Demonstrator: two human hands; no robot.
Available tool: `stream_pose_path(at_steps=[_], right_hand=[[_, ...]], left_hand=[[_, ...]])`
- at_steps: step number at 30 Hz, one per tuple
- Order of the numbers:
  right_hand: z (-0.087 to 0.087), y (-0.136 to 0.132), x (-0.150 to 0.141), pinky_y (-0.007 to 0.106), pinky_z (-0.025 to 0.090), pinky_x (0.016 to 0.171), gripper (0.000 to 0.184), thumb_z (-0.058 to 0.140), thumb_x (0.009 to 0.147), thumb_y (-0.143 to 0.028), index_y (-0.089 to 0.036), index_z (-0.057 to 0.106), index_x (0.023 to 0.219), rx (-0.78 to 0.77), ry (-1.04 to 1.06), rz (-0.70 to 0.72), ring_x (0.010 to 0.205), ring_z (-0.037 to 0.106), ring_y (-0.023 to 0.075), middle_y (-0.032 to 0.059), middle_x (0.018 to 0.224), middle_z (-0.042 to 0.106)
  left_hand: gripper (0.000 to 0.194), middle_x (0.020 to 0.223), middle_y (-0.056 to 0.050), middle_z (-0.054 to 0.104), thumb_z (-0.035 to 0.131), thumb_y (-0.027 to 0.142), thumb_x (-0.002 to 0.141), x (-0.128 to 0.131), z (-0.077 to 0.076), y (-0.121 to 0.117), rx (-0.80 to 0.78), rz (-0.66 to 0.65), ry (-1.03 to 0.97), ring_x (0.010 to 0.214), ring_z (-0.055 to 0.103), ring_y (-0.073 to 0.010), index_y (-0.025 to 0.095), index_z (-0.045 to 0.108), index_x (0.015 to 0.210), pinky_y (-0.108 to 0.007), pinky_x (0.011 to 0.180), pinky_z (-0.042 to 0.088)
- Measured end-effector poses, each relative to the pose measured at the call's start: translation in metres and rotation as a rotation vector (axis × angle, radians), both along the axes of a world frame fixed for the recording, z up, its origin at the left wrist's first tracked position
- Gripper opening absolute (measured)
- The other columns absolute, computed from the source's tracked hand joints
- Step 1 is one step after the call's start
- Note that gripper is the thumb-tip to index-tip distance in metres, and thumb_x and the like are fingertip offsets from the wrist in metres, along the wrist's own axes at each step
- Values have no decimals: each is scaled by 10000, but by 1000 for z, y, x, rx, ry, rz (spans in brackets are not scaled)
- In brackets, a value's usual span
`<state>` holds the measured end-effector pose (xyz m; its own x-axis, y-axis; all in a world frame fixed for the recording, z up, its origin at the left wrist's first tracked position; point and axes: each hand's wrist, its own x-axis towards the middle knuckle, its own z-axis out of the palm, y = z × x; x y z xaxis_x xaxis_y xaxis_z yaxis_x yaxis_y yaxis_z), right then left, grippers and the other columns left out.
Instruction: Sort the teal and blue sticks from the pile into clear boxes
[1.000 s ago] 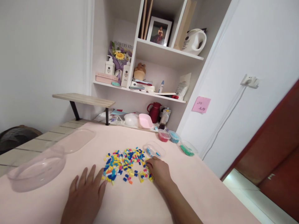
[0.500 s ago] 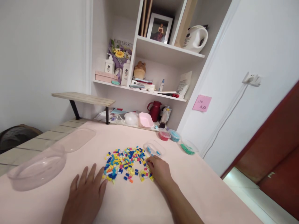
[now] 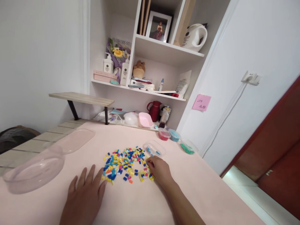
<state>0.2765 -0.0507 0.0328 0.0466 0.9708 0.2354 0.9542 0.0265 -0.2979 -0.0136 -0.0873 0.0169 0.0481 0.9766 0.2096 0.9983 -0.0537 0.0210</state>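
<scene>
Small coloured plastic bricks, mostly yellow, blue and teal, lie in a loose pile on the pale pink tabletop. My left hand rests palm down with fingers spread, its fingertips at the pile's left edge. At the right edge, my right hand has its fingers curled and pressed together; anything between them is hidden. Just beyond that hand stands a small clear tray with a few blue pieces in it.
Tubs of red pieces, blue pieces and green pieces stand at the back right. A large clear container and a clear lid lie on the left. Behind are a wooden riser and a pink bowl.
The whole view has shifted slightly, moving the scene a little to the left. Both hands keep nearly the same places and poses by the pile.
</scene>
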Motion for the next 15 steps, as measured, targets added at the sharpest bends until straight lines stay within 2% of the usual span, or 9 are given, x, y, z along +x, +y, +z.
stream_pose_path(at_steps=[15], right_hand=[[-1,-3,4,247,412,751,261,524,890,-180,-304,739,974,22,26,26,935,651,175,-2,1041,742]], left_hand=[[550,1563,-65,410,343,413,919,-1,-2,0,11,1,22,1464,326,-322,273,493,1430,-533,1192,183]])
